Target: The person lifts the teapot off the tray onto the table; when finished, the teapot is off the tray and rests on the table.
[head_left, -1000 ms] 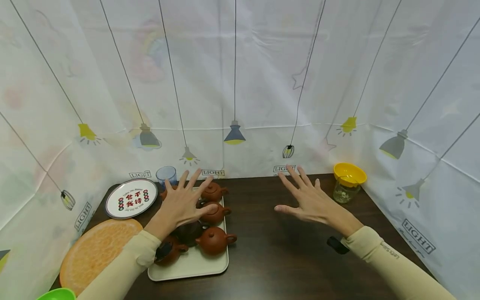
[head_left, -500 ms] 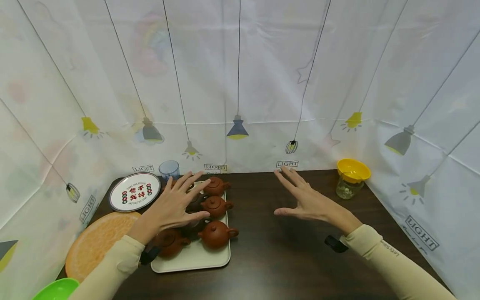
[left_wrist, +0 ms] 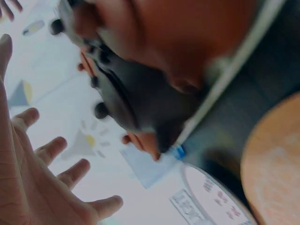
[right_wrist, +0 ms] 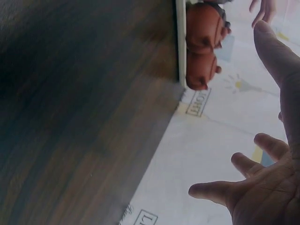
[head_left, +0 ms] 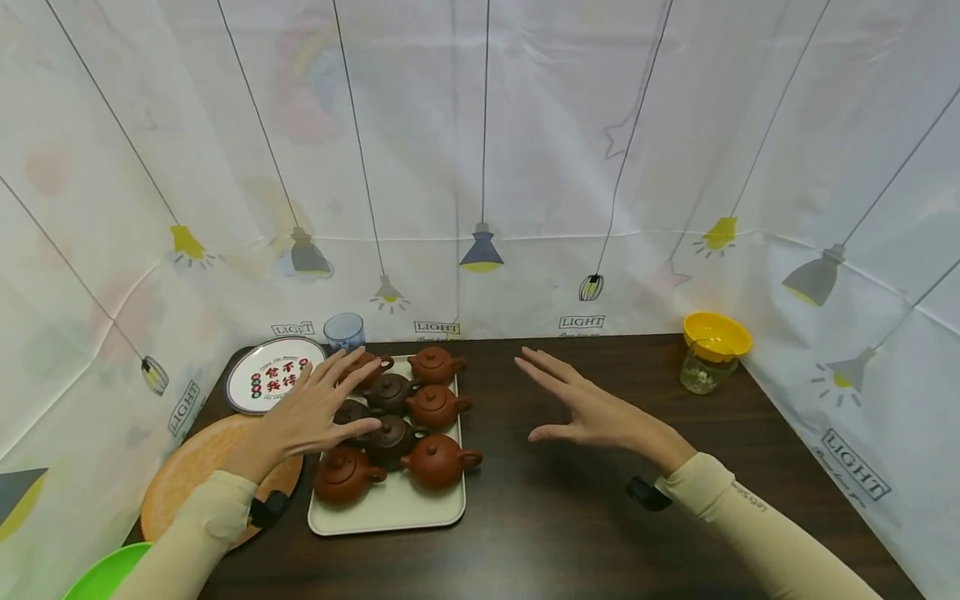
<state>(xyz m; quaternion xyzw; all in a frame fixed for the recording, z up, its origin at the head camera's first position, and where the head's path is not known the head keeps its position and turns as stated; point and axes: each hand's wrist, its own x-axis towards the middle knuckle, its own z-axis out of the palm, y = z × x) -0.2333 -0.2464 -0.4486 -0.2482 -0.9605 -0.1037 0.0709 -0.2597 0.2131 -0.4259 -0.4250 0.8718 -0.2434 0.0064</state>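
Note:
Red-brown teapots (head_left: 437, 462) and dark brown teapots (head_left: 391, 393) stand close together on a cream tray (head_left: 390, 515), left of centre. My left hand (head_left: 303, 421) is raised at the tray's left edge, its fingers spread and holding nothing; it hides part of the tray and of the teapots behind it. In the left wrist view a dark teapot (left_wrist: 140, 89) looms large beyond the hand. Over the bare table to the right of the tray, my right hand (head_left: 600, 417) hovers, fingers extended and thumb apart, also holding nothing.
A white plate (head_left: 243, 398) with red characters and an orange round mat (head_left: 176, 487) lie on the left. Behind the tray stands a blue glass (head_left: 345, 332). A yellow bowl (head_left: 720, 333) and a glass jar (head_left: 701, 377) are far right. A green bowl (head_left: 108, 575) sits lower left.
My left hand has moved left from above the tray, uncovering more teapots. My right hand has shifted slightly left and turned more sideways. The whole scene sits a little further right and up.

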